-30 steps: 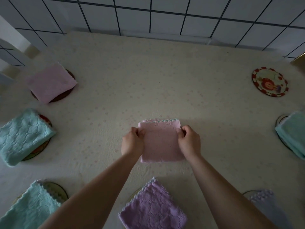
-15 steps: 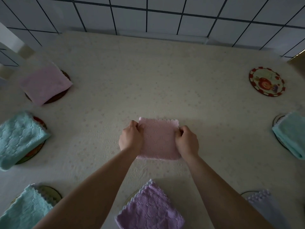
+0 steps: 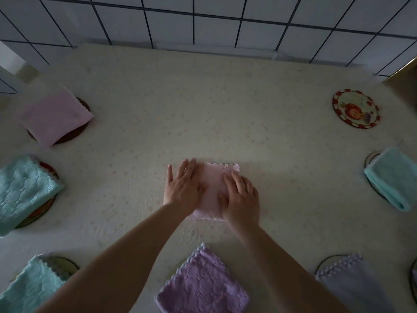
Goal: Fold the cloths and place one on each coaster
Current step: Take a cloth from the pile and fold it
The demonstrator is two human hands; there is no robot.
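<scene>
A small folded pink cloth (image 3: 213, 188) lies flat in the middle of the table. My left hand (image 3: 182, 188) rests palm down on its left side, fingers spread. My right hand (image 3: 241, 197) presses flat on its right side, fingers apart too. Neither hand grips the cloth. At the far right a round coaster (image 3: 356, 108) with a red-checked rim and a cartoon picture lies bare. Folded cloths cover the other coasters: pink (image 3: 56, 116) far left, teal (image 3: 24, 190) left, teal (image 3: 31, 288) near left, purple (image 3: 203, 285) near centre, lavender (image 3: 354, 283) near right, teal (image 3: 392, 177) right.
The table wears a cream cloth (image 3: 203, 109) with faint flowers. A white tiled wall (image 3: 203, 19) with dark grout stands behind the far edge. A wooden corner (image 3: 404, 71) shows at the upper right. A dark coaster rim (image 3: 413, 281) peeks at the right border.
Both hands let go of the pink cloth's side edges and now lie flat on top of it with fingers spread. The cloth stays in the table's middle.
</scene>
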